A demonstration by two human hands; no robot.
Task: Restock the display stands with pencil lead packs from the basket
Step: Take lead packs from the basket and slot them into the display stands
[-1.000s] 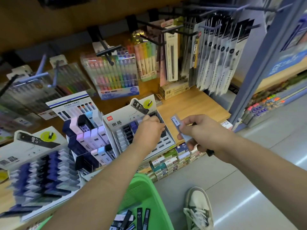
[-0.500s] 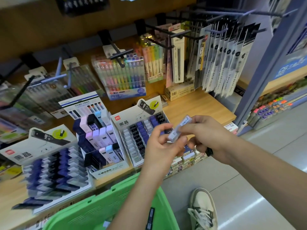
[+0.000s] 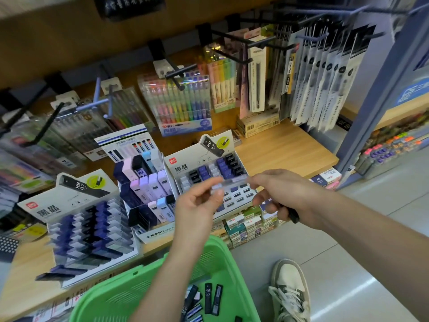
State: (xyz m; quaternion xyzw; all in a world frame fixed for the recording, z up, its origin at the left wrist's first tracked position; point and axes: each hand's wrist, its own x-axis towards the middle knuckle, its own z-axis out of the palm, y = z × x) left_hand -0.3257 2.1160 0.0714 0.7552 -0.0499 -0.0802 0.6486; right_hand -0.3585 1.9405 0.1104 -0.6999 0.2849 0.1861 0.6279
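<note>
Over the right display stand (image 3: 183, 168), one lead pack (image 3: 228, 184) is pinched at its ends by fingers of left hand (image 3: 197, 210) and right hand (image 3: 281, 189). Hand-over judged; next, an empty slot must be found and filled.

Stationery shop: pen packs (image 3: 183, 105) on peg hooks (image 3: 234, 55), lead display stands (image 3: 209, 173), price tags.

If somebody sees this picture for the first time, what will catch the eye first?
First, in the centre, the left hand and right hand pinch one clear lead pack between them, in front of a display stand. Next, the bright green basket at the bottom, with dark packs lying in it. Behind, a rainbow pen set hangs over the shelf.
</note>
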